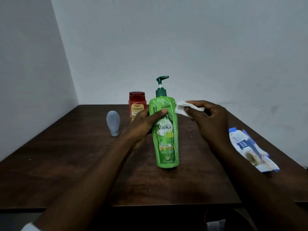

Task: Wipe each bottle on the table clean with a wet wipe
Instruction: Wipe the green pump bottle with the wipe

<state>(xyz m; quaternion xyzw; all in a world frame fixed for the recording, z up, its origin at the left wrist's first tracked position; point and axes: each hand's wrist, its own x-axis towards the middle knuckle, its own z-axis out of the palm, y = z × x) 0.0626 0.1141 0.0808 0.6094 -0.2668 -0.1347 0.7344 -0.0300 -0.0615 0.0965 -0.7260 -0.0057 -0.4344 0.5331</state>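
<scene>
A tall green shampoo bottle (166, 140) with a dark green pump stands upright in the middle of the dark wooden table (66, 160). My left hand (146, 124) grips its upper body from the left, thumb across the front. My right hand (210, 120) pinches a crumpled white wet wipe (182, 108) just to the right of the bottle's shoulder, about touching it. Behind the green bottle stands a red jar (137, 104) with a red lid, partly hidden by my left hand. A small pale blue bottle (113, 122) stands upside down on its cap to the left.
A blue and white pack of wet wipes (250, 150) lies flat near the table's right edge. The table sits in a corner, with white walls behind and to the left. Its front edge runs below my forearms.
</scene>
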